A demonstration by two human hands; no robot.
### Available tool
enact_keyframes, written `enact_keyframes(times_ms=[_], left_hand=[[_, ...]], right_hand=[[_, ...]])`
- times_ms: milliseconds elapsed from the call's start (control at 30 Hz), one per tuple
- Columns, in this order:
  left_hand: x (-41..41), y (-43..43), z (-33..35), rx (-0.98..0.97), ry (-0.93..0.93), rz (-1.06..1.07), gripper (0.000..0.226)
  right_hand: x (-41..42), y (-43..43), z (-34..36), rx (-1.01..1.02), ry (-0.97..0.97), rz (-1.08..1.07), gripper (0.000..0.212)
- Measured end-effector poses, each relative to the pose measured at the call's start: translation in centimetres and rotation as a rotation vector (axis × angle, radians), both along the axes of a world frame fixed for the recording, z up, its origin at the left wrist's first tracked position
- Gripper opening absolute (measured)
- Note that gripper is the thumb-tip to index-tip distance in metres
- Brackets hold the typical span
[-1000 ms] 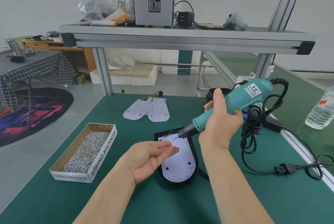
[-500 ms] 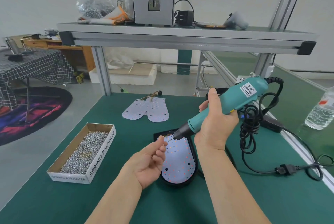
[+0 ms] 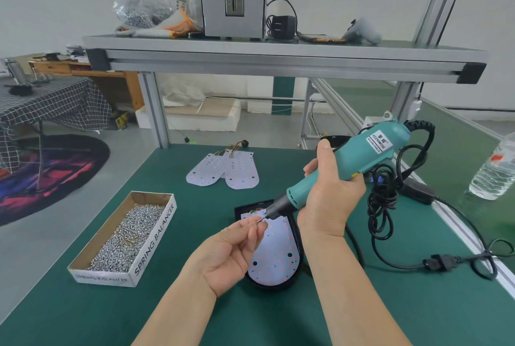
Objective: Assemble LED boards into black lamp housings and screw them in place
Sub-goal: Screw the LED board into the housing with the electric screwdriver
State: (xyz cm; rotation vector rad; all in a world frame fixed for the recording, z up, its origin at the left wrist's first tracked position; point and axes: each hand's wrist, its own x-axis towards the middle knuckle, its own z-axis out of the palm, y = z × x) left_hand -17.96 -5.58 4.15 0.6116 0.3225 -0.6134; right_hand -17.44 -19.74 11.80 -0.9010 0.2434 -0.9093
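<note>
Two hands are seen in the head view, both held over the near-centre of the green bench top (image 3: 195, 306). A teal screwdriver (image 3: 359, 158) is gripped by the right hand (image 3: 326, 198), fingers wrapped round its body, bit angled down and to the left. A small screw (image 3: 260, 220) is pinched betw. thumb and fingertips of the left hand (image 3: 231, 251), palm up, right at the bit tip; whether screw and bit touch cannot be told. Below both, a black housing (image 3: 269, 287) lies flat w/ an LED board (image 3: 274, 256) seated inside it, partly hidden by the left hand. To the left, a cardboard box (image 3: 154, 242) filled w/ loose screws is set. Two spare boards (image 3: 223, 172) w/ wires lie at the far side. A coiled cable (image 3: 384, 206) hangs from the screwdriver at right. A water bottle (image 3: 493, 172) stands at the far right edge.
</note>
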Motion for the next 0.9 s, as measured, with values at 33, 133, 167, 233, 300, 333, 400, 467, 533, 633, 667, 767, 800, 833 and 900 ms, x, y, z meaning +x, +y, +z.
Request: enact_keyframes(times_ms=[33, 133, 167, 233, 300, 333, 400, 467, 533, 633, 667, 767, 800, 833, 900], left_hand=[[-0.1, 0.0, 0.0, -0.003, 0.002, 0.001, 0.017], [-0.2, -0.1, 0.0, -0.011, 0.0, 0.0, 0.017], [-0.2, -0.2, 0.0, -0.012, -0.002, 0.001, 0.017], [-0.3, -0.2, -0.1, -0.015, -0.004, 0.001, 0.016], [-0.3, -0.2, -0.1, -0.016, -0.004, 0.003, 0.016], [-0.4, -0.2, -0.1, -0.02, 0.0, 0.006, 0.016], [-0.5, -0.2, -0.1, -0.029, 0.01, 0.016, 0.021], [-0.6, -0.3, -0.1, -0.029, 0.01, 0.032, 0.028], [-0.7, -0.4, -0.2, -0.014, -0.008, 0.051, 0.03], [-0.9, -0.9, -0.4, 0.048, -0.1, 0.099, 0.021], [-1.0, -1.1, -0.5, 0.074, -0.145, 0.122, 0.017], [-1.4, -1.6, -0.6, 0.17, -0.315, 0.194, 0.01], [-1.5, -1.8, -0.6, 0.192, -0.365, 0.217, 0.01], [-1.6, -1.9, -0.4, 0.207, -0.403, 0.237, 0.009], [-1.8, -2.0, 0.0, 0.225, -0.459, 0.264, 0.011]], right_hand=[[0.0, 0.0, 0.0, -0.002, 0.001, -0.002, 0.022], [-0.2, -0.2, -0.1, -0.006, 0.002, -0.001, 0.022], [-0.2, -0.3, -0.1, -0.007, 0.001, -0.003, 0.022], [-0.3, -0.4, 0.0, -0.008, -0.001, -0.007, 0.021], [-0.3, -0.4, 0.0, 0.0, -0.004, -0.008, 0.02], [-0.3, -0.4, 0.0, 0.005, -0.004, -0.009, 0.02], [-0.3, -0.5, -0.1, 0.011, -0.005, -0.009, 0.02], [-0.3, -0.6, -0.1, 0.013, -0.004, -0.008, 0.02], [-0.3, -0.5, -0.3, 0.005, 0.002, -0.015, 0.021], [-0.3, -0.2, -0.4, -0.015, 0.008, -0.027, 0.022], [-0.4, -0.2, -0.4, -0.011, 0.01, -0.029, 0.023], [-0.2, -0.5, -0.4, 0.042, 0.038, -0.033, 0.024], [-0.1, -0.7, -0.4, 0.077, 0.053, -0.031, 0.025], [0.0, -0.9, -0.4, 0.118, 0.071, -0.029, 0.024], [0.3, -1.3, -0.5, 0.194, 0.099, -0.024, 0.026]])
